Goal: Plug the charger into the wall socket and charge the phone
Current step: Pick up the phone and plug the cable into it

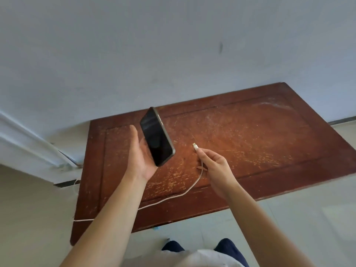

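My left hand (139,155) holds a black phone (157,136) above the wooden table, its dark screen tilted toward me and its lower end pointing right. My right hand (213,164) pinches the white charging cable (169,197) just behind its small connector (195,145), which points up and left toward the phone, a short gap away. The cable trails from my right hand across the table, passes under my left forearm and drops off the table's left edge. No charger plug or wall socket is in view.
The scratched reddish-brown table (250,135) stands against a pale blue-grey wall (154,45). White pipes or trim (28,143) run along the wall at the left. Pale floor surrounds the table, and my knees (227,247) show at the bottom.
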Demonstrator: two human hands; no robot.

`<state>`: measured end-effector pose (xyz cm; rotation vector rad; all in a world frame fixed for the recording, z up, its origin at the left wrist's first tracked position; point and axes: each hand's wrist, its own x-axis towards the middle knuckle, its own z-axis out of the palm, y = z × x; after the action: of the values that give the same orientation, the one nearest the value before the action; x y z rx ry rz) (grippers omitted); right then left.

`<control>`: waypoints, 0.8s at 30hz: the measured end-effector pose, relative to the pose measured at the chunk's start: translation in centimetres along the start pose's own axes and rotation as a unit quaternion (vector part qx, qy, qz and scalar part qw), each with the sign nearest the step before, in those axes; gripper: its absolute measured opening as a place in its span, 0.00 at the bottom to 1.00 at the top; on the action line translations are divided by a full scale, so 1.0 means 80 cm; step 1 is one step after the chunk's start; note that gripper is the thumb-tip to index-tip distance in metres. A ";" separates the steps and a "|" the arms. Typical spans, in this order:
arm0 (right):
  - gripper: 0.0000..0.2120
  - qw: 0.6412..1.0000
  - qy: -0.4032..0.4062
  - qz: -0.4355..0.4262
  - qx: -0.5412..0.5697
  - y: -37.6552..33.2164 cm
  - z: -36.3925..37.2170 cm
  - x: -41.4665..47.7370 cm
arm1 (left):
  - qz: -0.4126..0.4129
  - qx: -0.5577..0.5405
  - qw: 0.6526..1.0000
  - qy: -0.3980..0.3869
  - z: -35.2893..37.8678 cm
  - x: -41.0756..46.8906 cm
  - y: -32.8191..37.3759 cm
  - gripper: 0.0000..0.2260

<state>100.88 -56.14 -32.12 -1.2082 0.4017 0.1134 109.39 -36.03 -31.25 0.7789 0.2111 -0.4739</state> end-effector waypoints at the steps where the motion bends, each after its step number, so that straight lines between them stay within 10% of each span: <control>1: 0.10 1.000 -0.010 -0.004 0.001 -0.002 0.006 -0.006 | 0.007 -0.041 0.999 -0.017 0.000 -0.005 0.007 0.35; 24: 0.10 0.989 0.015 -0.131 -0.069 -0.026 0.034 -0.070 | -0.010 -0.210 0.972 -0.100 0.083 -0.004 -0.003 0.25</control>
<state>96.96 -53.63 -27.46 -1.3901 0.2614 -0.1054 109.07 -40.85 -26.64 0.3121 0.1239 -0.5018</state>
